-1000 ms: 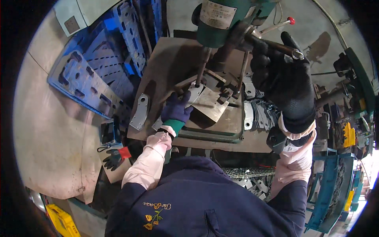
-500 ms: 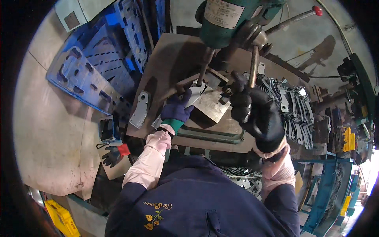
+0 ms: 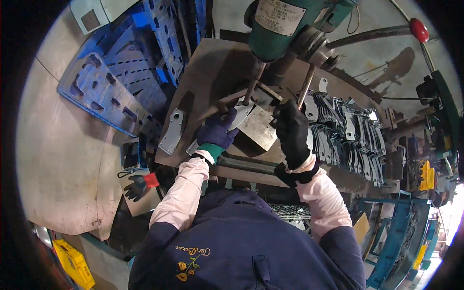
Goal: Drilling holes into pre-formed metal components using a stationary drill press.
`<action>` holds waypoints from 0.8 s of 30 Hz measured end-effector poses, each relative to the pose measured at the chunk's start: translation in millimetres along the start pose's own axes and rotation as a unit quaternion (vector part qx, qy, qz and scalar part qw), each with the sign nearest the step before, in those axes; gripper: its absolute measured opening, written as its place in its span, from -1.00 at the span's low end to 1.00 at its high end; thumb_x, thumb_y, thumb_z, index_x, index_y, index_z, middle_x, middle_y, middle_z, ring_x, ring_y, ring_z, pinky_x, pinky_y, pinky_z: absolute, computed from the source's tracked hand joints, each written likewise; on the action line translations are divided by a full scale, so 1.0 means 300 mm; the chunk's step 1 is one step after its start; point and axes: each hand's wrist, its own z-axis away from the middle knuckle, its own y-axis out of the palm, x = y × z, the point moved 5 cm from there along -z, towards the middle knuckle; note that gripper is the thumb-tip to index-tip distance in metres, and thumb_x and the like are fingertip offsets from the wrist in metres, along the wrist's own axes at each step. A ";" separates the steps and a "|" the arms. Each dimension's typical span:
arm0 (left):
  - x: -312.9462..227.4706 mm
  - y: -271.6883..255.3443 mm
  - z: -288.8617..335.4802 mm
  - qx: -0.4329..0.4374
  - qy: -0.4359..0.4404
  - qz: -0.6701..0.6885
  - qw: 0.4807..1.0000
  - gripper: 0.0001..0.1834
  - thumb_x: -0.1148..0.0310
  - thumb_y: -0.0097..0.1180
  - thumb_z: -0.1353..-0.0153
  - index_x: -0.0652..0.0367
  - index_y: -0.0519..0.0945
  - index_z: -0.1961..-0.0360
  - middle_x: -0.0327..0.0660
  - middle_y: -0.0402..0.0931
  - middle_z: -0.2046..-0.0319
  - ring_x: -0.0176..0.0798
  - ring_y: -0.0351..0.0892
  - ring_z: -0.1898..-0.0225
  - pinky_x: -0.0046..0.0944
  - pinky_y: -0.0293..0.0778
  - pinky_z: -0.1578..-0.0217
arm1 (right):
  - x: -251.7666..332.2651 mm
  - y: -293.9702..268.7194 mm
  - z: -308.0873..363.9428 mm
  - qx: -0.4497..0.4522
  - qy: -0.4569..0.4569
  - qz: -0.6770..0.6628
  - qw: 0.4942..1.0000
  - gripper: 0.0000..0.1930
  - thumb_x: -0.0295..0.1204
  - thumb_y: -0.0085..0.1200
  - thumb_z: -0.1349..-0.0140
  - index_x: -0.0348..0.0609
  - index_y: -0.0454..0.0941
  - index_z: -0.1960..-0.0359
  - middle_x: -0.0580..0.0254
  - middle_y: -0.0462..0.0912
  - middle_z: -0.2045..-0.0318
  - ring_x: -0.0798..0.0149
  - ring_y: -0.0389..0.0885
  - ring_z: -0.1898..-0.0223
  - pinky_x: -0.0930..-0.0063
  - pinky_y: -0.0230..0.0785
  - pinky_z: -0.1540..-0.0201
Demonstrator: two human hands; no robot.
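My left hand [image 3: 217, 131], in a purple glove with a green cuff, presses a curved grey metal plate [image 3: 240, 116] against the block fixture [image 3: 261, 128]. Its fingers lie closed around the plate's near end. The drill press spindle [image 3: 254, 82] comes down at the plate's far edge; whether its tip touches cannot be told. My right hand [image 3: 293, 133], black-gloved, is closed beside the fixture. The lower end of a steel lever [image 3: 306, 87] runs to its fingers, which also cover the fixture's side clamp. What they grip is hidden.
The green drill press head [image 3: 278, 24] hangs above, with a red-knobbed lever [image 3: 418, 30] reaching right. Rows of grey metal plates [image 3: 345, 130] lie at right. One loose plate [image 3: 172, 131] lies at left, near blue slotted panels [image 3: 99, 94]. A spare black glove [image 3: 137, 188] rests lower left.
My right hand has moved left and lower, toward the fixture. The levers have turned, and the red knob now sits farther right and lower in view. My left hand stays on the plate.
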 end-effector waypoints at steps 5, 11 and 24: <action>0.010 0.020 0.001 0.010 -0.040 0.001 0.999 -0.20 -0.01 0.19 -0.10 -0.37 0.14 -0.38 0.07 0.43 -0.06 0.21 0.45 -0.06 0.15 0.44 0.02 | -0.078 -0.055 -0.069 -0.093 -0.117 0.102 0.984 -0.78 -0.36 -0.05 -0.35 -0.19 0.50 0.44 0.36 0.51 0.59 0.52 0.39 0.61 0.60 0.18 0.60; 0.010 0.026 0.003 0.007 -0.020 -0.013 1.000 -0.15 0.01 0.17 -0.13 -0.27 0.08 -0.42 0.18 0.39 -0.08 0.32 0.40 -0.04 0.21 0.34 -0.04 | -0.141 -0.105 -0.130 -0.105 -0.125 -0.004 0.987 -0.73 -0.28 0.05 -0.34 -0.21 0.56 0.44 0.44 0.45 0.65 0.49 0.33 0.66 0.52 0.15 0.64; 0.036 0.030 0.000 -0.046 -0.012 0.033 0.998 -0.25 -0.02 0.21 -0.04 -0.28 0.31 -0.31 0.00 0.47 -0.12 0.18 0.47 -0.07 0.13 0.34 -0.11 | -0.163 -0.192 -0.249 -0.176 -0.181 0.060 0.966 -0.76 -0.33 0.09 -0.32 -0.28 0.59 0.38 0.29 0.59 0.61 0.48 0.49 0.60 0.47 0.24 0.64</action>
